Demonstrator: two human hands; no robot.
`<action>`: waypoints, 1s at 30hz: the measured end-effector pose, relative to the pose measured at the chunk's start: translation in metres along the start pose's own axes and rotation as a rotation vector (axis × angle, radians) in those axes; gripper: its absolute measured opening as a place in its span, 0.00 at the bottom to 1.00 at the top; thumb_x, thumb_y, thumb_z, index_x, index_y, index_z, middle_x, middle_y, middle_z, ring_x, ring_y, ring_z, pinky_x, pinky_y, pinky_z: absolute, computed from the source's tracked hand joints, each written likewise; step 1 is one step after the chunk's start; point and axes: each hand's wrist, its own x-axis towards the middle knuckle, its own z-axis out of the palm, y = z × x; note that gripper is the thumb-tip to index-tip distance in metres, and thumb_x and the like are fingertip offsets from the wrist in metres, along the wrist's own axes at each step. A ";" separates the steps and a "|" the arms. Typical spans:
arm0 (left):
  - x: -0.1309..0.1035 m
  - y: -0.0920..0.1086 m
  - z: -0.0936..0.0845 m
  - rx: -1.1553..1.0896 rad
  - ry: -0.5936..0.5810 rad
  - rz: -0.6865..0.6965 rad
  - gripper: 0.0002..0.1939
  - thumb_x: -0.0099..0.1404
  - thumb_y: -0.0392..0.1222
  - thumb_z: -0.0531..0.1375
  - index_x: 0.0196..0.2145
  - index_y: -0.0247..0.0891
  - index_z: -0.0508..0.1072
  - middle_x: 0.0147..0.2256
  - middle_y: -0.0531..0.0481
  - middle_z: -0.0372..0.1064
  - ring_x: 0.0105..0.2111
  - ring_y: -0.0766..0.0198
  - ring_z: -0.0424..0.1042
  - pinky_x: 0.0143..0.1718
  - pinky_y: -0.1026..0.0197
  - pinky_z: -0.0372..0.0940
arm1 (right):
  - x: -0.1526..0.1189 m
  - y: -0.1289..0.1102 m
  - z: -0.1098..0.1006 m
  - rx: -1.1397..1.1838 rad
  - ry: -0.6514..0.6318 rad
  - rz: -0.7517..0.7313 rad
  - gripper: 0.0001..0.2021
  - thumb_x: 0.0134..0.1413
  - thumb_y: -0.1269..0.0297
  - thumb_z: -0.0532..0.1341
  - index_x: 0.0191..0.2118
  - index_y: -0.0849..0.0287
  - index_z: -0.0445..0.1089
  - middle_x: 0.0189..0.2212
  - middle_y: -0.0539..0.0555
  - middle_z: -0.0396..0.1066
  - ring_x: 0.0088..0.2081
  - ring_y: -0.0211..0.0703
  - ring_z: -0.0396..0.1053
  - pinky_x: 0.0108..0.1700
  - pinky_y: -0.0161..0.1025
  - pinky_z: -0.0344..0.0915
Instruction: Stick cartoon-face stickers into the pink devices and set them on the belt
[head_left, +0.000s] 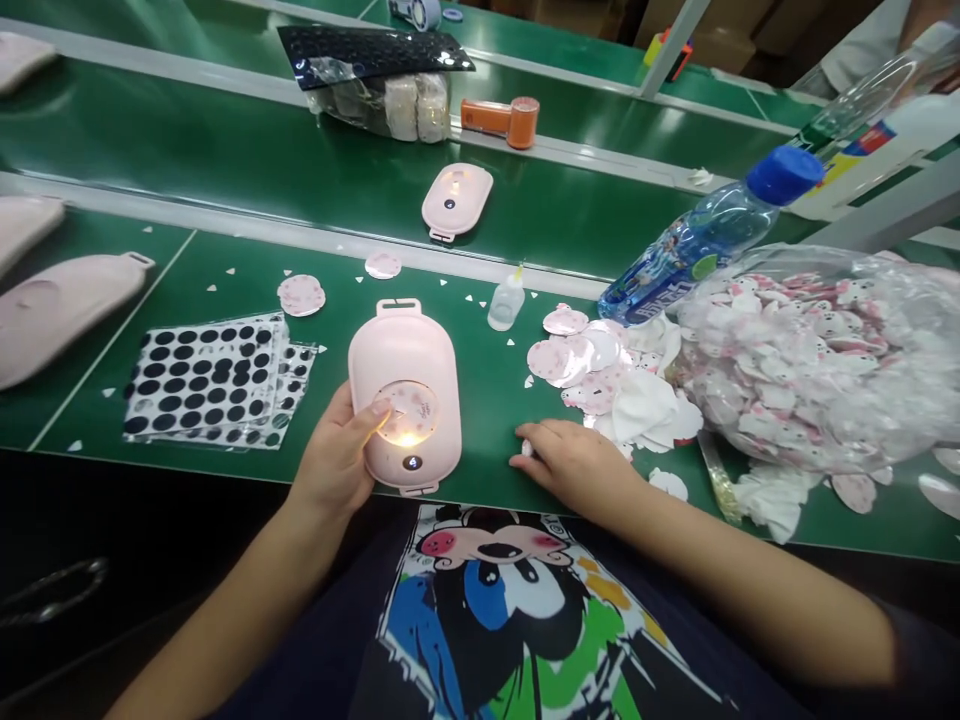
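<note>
My left hand (337, 450) grips the left side of a pink rounded device (405, 355) with a slotted loop at each end. Its thumb presses on the round patterned disc (409, 412), which glows warm near its lower edge. Below the disc, a small dark display is lit. My right hand (577, 465) rests on the green bench with its fingers curled together. Something small and white shows at its fingertips, too small to name. Beside that hand lies a loose pile of pink patterned discs (592, 350) and white pieces (649, 405).
Sheets of black round stickers (202, 380) lie to the left, near more pink devices (67, 300). A small dropper bottle (506, 300) stands behind. At right are a blue-capped bottle (705, 235) and a bag of patterned pieces (817, 350). Another lit device (457, 198) sits farther back.
</note>
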 end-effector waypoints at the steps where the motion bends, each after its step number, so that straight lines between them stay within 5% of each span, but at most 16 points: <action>1: 0.001 -0.001 -0.001 -0.010 0.001 -0.001 0.19 0.48 0.42 0.73 0.39 0.42 0.77 0.34 0.50 0.78 0.33 0.59 0.77 0.34 0.63 0.73 | 0.000 0.000 0.000 0.011 0.000 0.006 0.17 0.63 0.57 0.59 0.53 0.61 0.67 0.37 0.58 0.73 0.38 0.51 0.74 0.37 0.45 0.71; 8: 0.005 -0.004 -0.007 -0.069 -0.039 0.001 0.17 0.50 0.41 0.72 0.39 0.42 0.77 0.36 0.50 0.78 0.35 0.60 0.77 0.35 0.62 0.73 | 0.001 0.006 -0.011 0.098 -0.022 -0.027 0.16 0.61 0.64 0.61 0.54 0.59 0.67 0.46 0.58 0.67 0.42 0.45 0.72 0.45 0.44 0.72; 19: 0.009 -0.003 -0.007 -0.125 -0.125 0.038 0.15 0.52 0.41 0.71 0.39 0.41 0.78 0.34 0.50 0.78 0.33 0.61 0.76 0.33 0.65 0.74 | 0.021 0.016 -0.017 0.115 -0.068 -0.193 0.10 0.62 0.63 0.60 0.45 0.61 0.71 0.42 0.61 0.70 0.43 0.50 0.70 0.44 0.49 0.71; 24: 0.011 -0.005 -0.009 -0.125 -0.115 0.039 0.17 0.50 0.42 0.72 0.39 0.41 0.78 0.34 0.50 0.78 0.33 0.60 0.77 0.32 0.65 0.74 | 0.020 0.020 -0.013 0.176 0.032 -0.153 0.10 0.57 0.63 0.65 0.44 0.58 0.69 0.38 0.56 0.71 0.40 0.45 0.71 0.44 0.42 0.70; 30: 0.012 -0.007 -0.013 -0.114 -0.086 0.034 0.18 0.50 0.42 0.72 0.39 0.41 0.78 0.34 0.50 0.78 0.33 0.61 0.77 0.33 0.64 0.75 | 0.011 0.025 -0.017 0.133 0.166 0.062 0.11 0.57 0.65 0.64 0.46 0.58 0.68 0.36 0.54 0.70 0.36 0.45 0.70 0.38 0.43 0.70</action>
